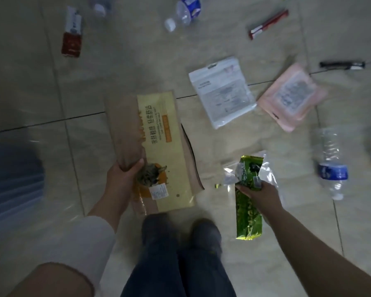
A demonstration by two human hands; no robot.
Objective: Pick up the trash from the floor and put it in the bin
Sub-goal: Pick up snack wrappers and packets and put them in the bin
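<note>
Here the left hand grips a yellow pack printed with Chinese characters; the right hand pinches a green wrapper.

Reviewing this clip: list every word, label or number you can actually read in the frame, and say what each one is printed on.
Yellow package held by the left hand: large Chinese print, roughly "亲肤触感 轻柔舒适"; smaller lines and white sticker too blurred.
Green wrapper in the right hand: lettering unreadable.
White pouch, pink packet, blue-labelled bottle, red carton, red stick pack: print too blurred.
</note>
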